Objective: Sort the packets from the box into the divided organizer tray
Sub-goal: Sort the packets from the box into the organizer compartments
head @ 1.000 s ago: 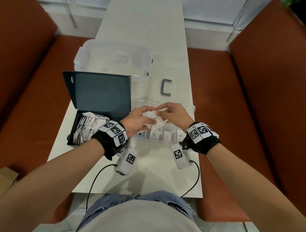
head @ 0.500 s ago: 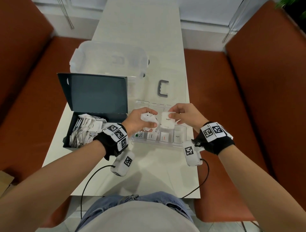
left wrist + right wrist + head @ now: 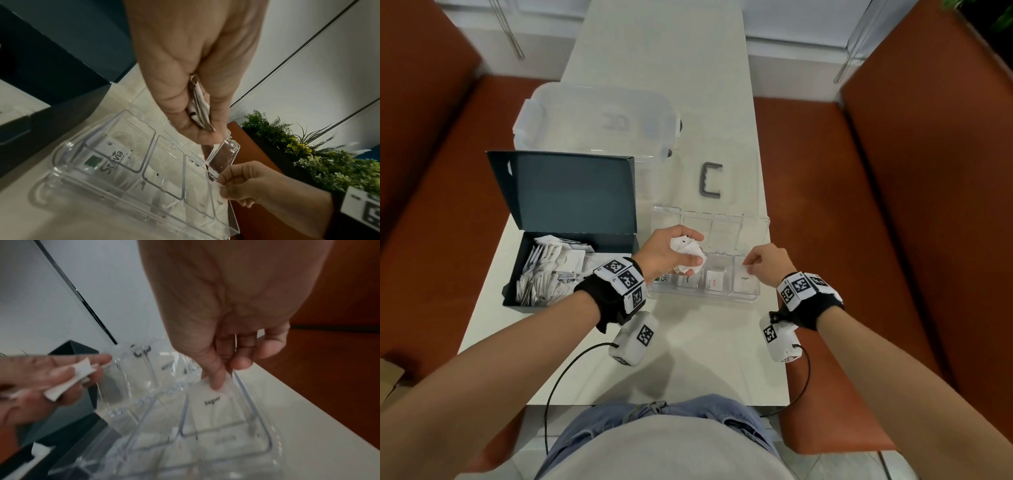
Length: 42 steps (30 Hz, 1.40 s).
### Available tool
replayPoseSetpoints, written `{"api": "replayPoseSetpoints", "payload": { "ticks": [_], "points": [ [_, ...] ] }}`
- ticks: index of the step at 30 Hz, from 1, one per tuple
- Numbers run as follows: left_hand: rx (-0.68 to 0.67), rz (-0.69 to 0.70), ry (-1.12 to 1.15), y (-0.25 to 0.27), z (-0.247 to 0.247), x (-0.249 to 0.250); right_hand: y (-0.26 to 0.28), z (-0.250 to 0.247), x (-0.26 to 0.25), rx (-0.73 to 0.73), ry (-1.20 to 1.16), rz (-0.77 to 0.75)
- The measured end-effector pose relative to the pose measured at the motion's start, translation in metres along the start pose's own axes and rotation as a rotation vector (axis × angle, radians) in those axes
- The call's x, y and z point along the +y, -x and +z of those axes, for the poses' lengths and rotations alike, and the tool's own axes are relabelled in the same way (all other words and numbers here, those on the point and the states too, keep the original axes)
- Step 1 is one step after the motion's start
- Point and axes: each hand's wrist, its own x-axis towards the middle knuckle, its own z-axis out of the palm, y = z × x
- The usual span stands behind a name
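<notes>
The clear divided organizer tray (image 3: 705,298) lies in front of me, right of the open dark box (image 3: 571,195) with its heap of white packets (image 3: 551,270). My left hand (image 3: 671,253) grips a bunch of packets (image 3: 686,253) over the tray's left half; in the left wrist view the bunch (image 3: 200,112) is clamped between thumb and fingers. My right hand (image 3: 748,265) pinches the far edge of a sugar packet (image 3: 745,282) that lies in the rightmost front compartment, its "Sugar" print (image 3: 212,400) facing up. A Stevia packet (image 3: 107,155) sits in the leftmost compartment.
Behind the box stands an empty clear plastic bin (image 3: 599,120), and a grey C-shaped handle (image 3: 711,180) lies beyond the tray. The tray's right end is close to the table's right edge (image 3: 774,308). Rust-coloured benches (image 3: 825,205) flank the table.
My right hand moved right and down from the left hand, bringing one packet into the rightmost compartment. The left hand kept its bunch and stayed over the tray's left half.
</notes>
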Motion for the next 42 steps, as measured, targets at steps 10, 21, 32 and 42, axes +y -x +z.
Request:
{"api": "replayPoseSetpoints", "payload": {
  "ticks": [10,21,32,42],
  "points": [
    [0.038,0.003,-0.028,0.003,-0.002,-0.002,0.003,0.018,0.003,0.153,0.411,-0.126],
    [0.039,-0.014,-0.021,0.005,-0.002,0.001,-0.001,0.022,-0.009,0.034,0.719,-0.193],
    [0.07,-0.054,0.025,0.008,-0.007,0.0,0.005,0.02,-0.015,0.026,0.841,-0.177],
    [0.062,-0.181,0.22,0.013,-0.014,0.014,0.023,-0.016,-0.093,0.137,0.201,-0.34]
  ]
}}
